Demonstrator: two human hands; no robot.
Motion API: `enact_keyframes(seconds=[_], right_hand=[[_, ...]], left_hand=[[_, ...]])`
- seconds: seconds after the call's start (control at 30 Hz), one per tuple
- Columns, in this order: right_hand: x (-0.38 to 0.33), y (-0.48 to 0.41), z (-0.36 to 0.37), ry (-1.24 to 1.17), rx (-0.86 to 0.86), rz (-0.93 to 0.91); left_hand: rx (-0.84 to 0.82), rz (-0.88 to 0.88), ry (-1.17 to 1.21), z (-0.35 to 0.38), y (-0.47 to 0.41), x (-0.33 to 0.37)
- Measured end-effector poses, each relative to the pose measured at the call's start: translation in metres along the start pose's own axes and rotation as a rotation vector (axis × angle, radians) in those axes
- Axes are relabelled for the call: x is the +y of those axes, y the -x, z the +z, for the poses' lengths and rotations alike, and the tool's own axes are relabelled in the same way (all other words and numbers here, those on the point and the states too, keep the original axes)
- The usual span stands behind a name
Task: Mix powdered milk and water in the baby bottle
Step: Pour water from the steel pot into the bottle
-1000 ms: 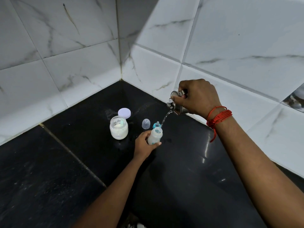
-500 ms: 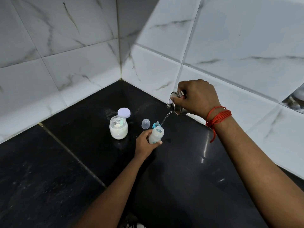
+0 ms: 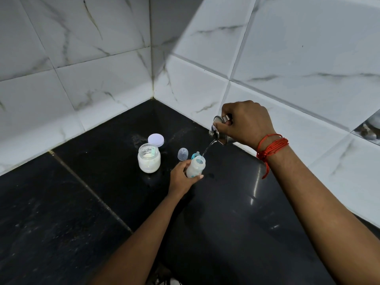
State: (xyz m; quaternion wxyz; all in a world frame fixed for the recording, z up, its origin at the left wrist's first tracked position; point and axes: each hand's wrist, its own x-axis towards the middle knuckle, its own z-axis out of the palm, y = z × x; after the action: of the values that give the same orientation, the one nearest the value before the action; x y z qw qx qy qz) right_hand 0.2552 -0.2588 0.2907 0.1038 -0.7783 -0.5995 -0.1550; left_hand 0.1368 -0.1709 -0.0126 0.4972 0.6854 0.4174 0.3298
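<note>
Pouring water from steel vessel (image 3: 221, 134), right hand (image 3: 245, 123) fingers clamped on it. Left hand (image 3: 181, 177) fingers wrap baby bottle (image 3: 196, 166) on tabletop (image 3: 82, 202). Powder apparently in; capping, shaking left.

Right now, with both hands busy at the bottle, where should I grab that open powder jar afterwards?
Grip the powder jar around its straight glass wall below the rim, coming from the near left side. It stands upright and open, so avoid the mouth; its lid lies behind it.
</note>
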Motion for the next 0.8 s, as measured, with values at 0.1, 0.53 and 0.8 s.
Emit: enact_keyframes(seconds=[0.1, 0.53, 0.8], right_hand=[[0.000, 0.000, 0.002, -0.002, 0.002, -0.005], [0.019, 0.011, 0.026, -0.219, 0.051, 0.168], [0.039, 0.031, 0.070, -0.493, 0.054, 0.358]], left_hand=[[0.009, 0.006, 0.002, -0.001, 0.000, 0.000], [0.020, 0.061, 0.055, -0.004, 0.001, 0.014], [0.007, 0.093, 0.058, -0.006, -0.002, 0.024]])
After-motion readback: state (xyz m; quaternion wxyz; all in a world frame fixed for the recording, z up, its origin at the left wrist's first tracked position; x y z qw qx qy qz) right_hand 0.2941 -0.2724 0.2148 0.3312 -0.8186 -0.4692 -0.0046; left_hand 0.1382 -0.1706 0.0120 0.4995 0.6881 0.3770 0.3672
